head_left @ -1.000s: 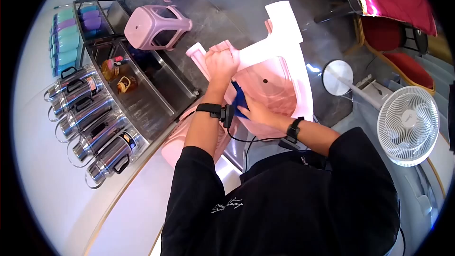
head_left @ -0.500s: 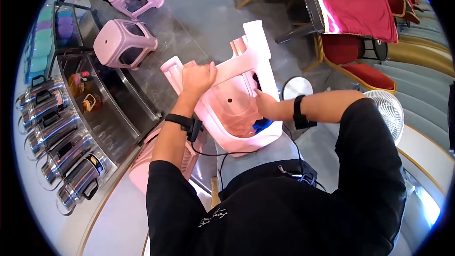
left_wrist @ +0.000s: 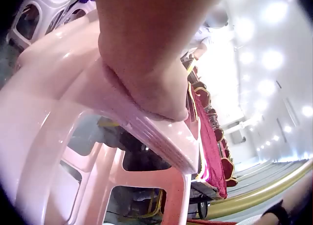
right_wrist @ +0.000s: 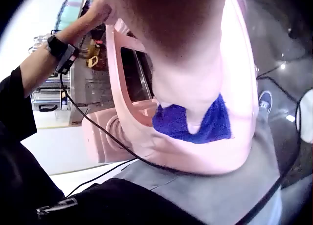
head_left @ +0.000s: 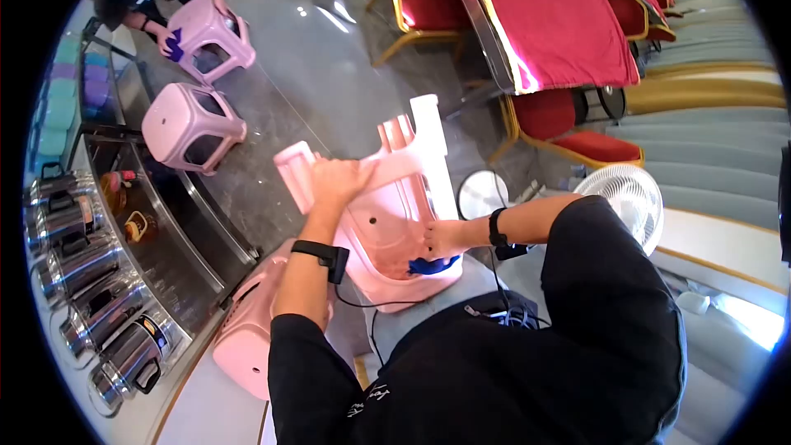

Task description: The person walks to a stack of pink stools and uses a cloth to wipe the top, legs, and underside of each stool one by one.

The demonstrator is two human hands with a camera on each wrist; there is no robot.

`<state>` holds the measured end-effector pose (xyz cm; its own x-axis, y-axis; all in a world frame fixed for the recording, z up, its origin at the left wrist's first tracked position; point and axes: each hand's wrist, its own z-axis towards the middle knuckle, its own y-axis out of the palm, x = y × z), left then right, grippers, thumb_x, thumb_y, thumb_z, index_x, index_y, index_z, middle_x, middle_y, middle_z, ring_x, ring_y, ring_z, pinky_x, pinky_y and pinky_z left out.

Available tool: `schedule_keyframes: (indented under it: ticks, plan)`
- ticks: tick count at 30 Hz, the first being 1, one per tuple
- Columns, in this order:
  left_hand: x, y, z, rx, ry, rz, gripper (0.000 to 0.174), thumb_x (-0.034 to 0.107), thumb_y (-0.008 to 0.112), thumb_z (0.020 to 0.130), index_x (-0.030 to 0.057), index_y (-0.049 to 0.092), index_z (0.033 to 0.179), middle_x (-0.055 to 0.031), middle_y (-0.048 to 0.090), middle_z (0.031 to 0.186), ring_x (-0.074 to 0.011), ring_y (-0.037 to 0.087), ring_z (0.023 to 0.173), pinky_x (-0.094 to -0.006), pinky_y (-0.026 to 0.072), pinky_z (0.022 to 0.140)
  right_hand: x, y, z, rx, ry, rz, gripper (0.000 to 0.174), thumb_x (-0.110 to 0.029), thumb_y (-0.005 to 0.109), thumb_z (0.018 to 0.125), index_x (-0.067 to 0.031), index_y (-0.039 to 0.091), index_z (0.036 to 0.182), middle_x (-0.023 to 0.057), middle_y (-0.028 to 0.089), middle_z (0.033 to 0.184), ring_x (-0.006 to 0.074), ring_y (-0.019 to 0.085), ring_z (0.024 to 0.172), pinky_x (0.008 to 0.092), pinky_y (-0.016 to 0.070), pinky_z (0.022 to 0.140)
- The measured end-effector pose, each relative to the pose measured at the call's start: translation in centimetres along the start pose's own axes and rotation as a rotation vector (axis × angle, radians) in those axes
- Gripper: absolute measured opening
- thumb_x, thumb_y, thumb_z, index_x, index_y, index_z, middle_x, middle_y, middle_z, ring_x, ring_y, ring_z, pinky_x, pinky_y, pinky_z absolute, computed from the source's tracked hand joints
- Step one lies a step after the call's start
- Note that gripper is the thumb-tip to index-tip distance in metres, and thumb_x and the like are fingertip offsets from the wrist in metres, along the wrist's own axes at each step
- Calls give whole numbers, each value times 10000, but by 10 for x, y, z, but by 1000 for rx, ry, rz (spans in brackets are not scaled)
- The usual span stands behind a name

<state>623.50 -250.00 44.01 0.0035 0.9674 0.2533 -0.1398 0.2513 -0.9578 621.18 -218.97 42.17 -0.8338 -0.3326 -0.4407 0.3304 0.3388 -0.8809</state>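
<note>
A pink plastic stool (head_left: 387, 198) rests tipped on the person's lap in the head view, its hollow underside showing. My left hand (head_left: 336, 181) grips the stool's frame near one leg; in the left wrist view the fingertips are hidden behind the hand. Down at the near right of the hollow, my right hand (head_left: 445, 239) holds a blue cloth (head_left: 432, 266) against the inner wall. From the right wrist view, a digit lies over the cloth (right_wrist: 195, 125), and the cloth spreads on the pink plastic.
Another pink stool (head_left: 255, 346) lies at the left knee; a further stool (head_left: 177, 128) stands on the floor. Beyond, another person's hand (head_left: 169, 41) holds a blue cloth on a stool. A metal shelf (head_left: 165, 239), flasks (head_left: 132, 354), a fan (head_left: 626, 198) and a red-covered table (head_left: 544, 16) surround the lap.
My right hand and the cloth have gone from the hollow's left part across to its near right wall. My left hand keeps its grip. The head view has swung, showing more of the other person.
</note>
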Motion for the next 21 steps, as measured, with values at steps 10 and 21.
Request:
schedule_keyframes:
  ticks: [10, 21]
  plan:
    - [-4, -11, -3, 35, -25, -79, 489, 522, 649, 898, 95, 743, 678, -122, 654, 577, -345, 678, 620, -465, 504, 721, -3, -25, -38, 483, 402, 57, 390, -104, 641, 819, -146, 671, 1206, 120, 591, 1319, 336, 524, 1318, 483, 425, 1106]
    - [-4, -3, -10, 79, -70, -336, 261, 296, 600, 914, 108, 676, 749, -130, 670, 659, -362, 647, 661, -520, 493, 791, 43, -48, 33, 1135, 1125, 273, 486, -246, 737, 933, -37, 559, 1335, 215, 549, 1326, 407, 539, 1199, 470, 435, 1021]
